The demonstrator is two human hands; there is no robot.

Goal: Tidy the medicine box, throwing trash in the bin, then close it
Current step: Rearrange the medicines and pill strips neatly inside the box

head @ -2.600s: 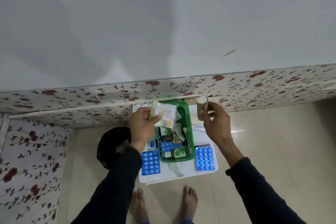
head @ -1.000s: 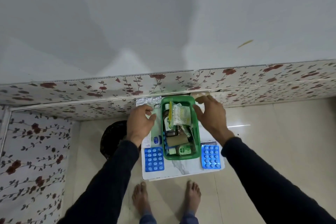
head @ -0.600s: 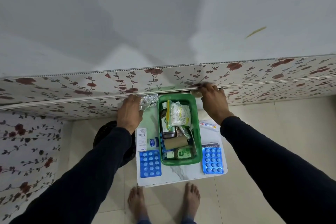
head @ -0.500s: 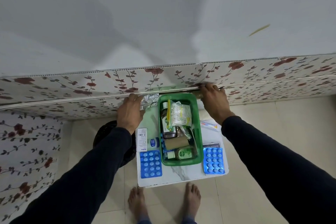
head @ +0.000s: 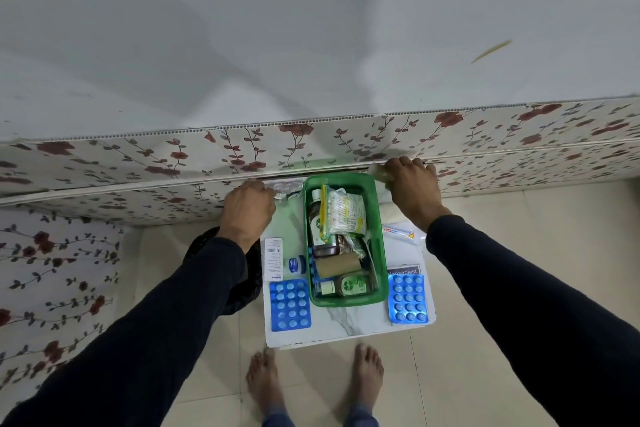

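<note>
The green medicine box stands open on a small white marble-top table. Inside lie a brown bottle, a bag of cotton buds, a beige roll and a small green bottle. My left hand is curled at the box's far left, fingertips against a silver foil strip. At the far right corner my right hand is curled over something pale and translucent. What either hand grips is hidden. The black bin shows left of the table, under my left arm.
Two blue blister packs flank the box. A white carton and a small blue jar lie left; a tube and a plaster pack right. A floral wall panel runs just behind. My bare feet are below.
The cotton buds bag and the beige roll went from my hands into the box. Both hands then reached to the far end of the table and have stayed there.
</note>
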